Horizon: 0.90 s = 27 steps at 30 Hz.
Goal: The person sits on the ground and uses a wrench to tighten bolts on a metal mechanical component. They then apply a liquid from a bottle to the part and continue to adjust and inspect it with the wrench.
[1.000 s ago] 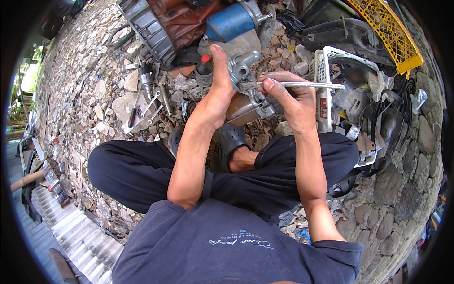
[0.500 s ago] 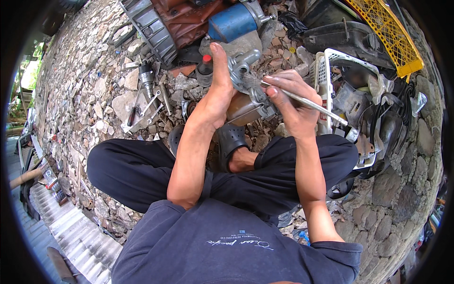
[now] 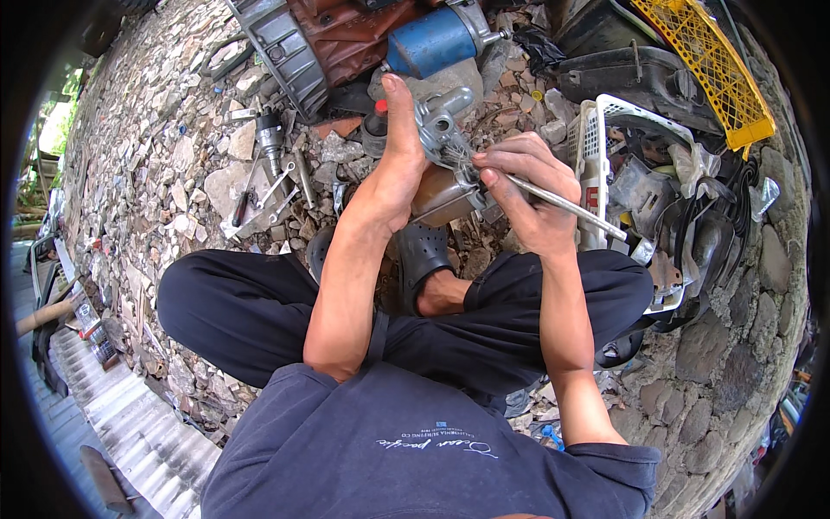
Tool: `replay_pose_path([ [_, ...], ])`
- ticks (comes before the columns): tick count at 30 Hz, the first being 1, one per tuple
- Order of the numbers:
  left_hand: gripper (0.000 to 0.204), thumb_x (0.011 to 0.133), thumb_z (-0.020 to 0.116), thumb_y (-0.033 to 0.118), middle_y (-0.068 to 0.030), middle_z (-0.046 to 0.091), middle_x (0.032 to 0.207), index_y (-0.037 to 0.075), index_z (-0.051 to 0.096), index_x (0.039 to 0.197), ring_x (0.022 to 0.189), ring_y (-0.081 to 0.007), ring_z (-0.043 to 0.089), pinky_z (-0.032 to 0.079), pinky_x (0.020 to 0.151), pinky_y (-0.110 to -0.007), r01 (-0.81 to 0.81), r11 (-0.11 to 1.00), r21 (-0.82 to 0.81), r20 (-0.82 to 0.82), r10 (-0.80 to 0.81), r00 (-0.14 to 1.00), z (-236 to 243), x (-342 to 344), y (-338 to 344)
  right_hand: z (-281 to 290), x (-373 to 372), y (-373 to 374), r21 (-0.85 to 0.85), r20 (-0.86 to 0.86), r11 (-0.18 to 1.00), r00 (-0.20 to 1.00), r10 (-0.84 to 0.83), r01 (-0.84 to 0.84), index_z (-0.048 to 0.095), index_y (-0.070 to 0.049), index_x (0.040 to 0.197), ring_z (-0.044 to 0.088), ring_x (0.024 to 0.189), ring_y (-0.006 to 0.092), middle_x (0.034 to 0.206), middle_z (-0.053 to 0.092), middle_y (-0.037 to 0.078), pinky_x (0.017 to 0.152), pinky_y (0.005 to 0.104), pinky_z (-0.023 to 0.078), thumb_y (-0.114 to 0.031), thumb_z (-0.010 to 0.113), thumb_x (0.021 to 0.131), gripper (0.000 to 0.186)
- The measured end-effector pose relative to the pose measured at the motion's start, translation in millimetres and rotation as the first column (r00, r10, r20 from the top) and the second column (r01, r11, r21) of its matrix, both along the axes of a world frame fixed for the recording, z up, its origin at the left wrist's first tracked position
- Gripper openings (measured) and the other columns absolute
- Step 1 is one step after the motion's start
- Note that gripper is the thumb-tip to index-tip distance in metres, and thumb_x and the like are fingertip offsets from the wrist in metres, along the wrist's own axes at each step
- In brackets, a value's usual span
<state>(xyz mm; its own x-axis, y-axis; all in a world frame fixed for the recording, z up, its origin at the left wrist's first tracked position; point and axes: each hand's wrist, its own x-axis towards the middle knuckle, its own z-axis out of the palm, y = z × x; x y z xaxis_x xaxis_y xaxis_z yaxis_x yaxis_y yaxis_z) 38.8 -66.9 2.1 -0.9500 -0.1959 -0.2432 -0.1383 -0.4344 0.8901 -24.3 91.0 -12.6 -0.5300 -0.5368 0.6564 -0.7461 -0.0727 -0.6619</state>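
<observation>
My left hand (image 3: pixel 393 177) grips a grey cast-metal part (image 3: pixel 445 121) with a brownish rounded lower body (image 3: pixel 443 197), its thumb raised along the left side. My right hand (image 3: pixel 532 186) is closed on a slim, pale-handled brush (image 3: pixel 590 216), whose bristles (image 3: pixel 460 156) touch the metal part. Just behind my left thumb is a small dark object with a red cap (image 3: pixel 380 108). Below the part, my dark clog (image 3: pixel 425 259) shows between my crossed legs.
Rubble ground (image 3: pixel 164 199) holds wrenches (image 3: pixel 278 190), a screwdriver (image 3: pixel 240 208) and a cylindrical tool (image 3: pixel 268 134). A large gearbox housing (image 3: pixel 337 43) and blue cylinder (image 3: pixel 428 43) lie ahead. Right are a white crate (image 3: pixel 586 130) of parts and a yellow plastic crate (image 3: pixel 718 78). Corrugated sheeting (image 3: pixel 121 415) lies lower left.
My right hand has tilted the brush so its handle angles down to the right, and its fingers have shifted over it. My left hand keeps its hold on the part.
</observation>
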Motion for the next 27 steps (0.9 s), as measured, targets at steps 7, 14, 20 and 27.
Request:
replay_pose_path([
  [7, 0.097, 0.088, 0.014, 0.081, -0.0123, 0.057, 0.123, 0.002, 0.049, 0.133, 0.117, -0.0208, 0.052, 0.037, 0.106, -0.038, -0.064, 0.982, -0.178, -0.072, 0.052, 0.996, -29, -8, 7, 9, -4, 8, 0.180, 0.168, 0.982, 0.986, 0.021, -0.052, 0.071, 0.000, 0.091, 0.067, 0.079, 0.0244, 0.084, 0.071, 0.012, 0.070, 0.0331, 0.052, 0.000, 0.071, 0.079, 0.011],
  [14, 0.100, 0.088, 0.014, 0.082, -0.0151, 0.057, 0.129, 0.001, 0.048, 0.137, 0.122, -0.0236, 0.051, 0.037, 0.107, -0.037, 0.098, 0.982, -0.160, 0.041, -0.092, 0.995, -21, -5, 3, -3, -11, 6, 0.146, 0.167, 0.981, 0.981, 0.099, -0.124, 0.071, -0.001, 0.089, 0.066, 0.077, 0.0239, 0.084, 0.070, 0.010, 0.070, 0.0346, 0.052, 0.000, 0.071, 0.078, 0.011],
  [20, 0.107, 0.085, 0.008, 0.084, -0.0192, 0.047, 0.138, 0.000, 0.035, 0.145, 0.127, -0.0248, 0.048, 0.040, 0.106, -0.037, 0.210, 0.964, -0.162, 0.100, -0.196, 0.976, -26, -8, 3, -12, -19, 5, 0.129, -0.003, 0.987, 0.996, 0.094, -0.093, 0.071, -0.001, 0.088, 0.064, 0.078, 0.0267, 0.084, 0.069, 0.011, 0.071, 0.0363, 0.051, -0.001, 0.073, 0.076, 0.013],
  [27, 0.106, 0.084, 0.010, 0.085, -0.0177, 0.064, 0.113, -0.002, 0.047, 0.132, 0.106, -0.0245, 0.061, 0.043, 0.101, -0.039, 0.037, 0.991, -0.126, 0.087, -0.026, 0.996, -13, -12, 10, -12, -14, 2, 0.073, -0.230, 0.990, 0.968, -0.101, 0.121, 0.072, -0.004, 0.088, 0.063, 0.078, 0.0258, 0.085, 0.069, 0.011, 0.070, 0.0347, 0.051, -0.003, 0.074, 0.075, 0.013],
])
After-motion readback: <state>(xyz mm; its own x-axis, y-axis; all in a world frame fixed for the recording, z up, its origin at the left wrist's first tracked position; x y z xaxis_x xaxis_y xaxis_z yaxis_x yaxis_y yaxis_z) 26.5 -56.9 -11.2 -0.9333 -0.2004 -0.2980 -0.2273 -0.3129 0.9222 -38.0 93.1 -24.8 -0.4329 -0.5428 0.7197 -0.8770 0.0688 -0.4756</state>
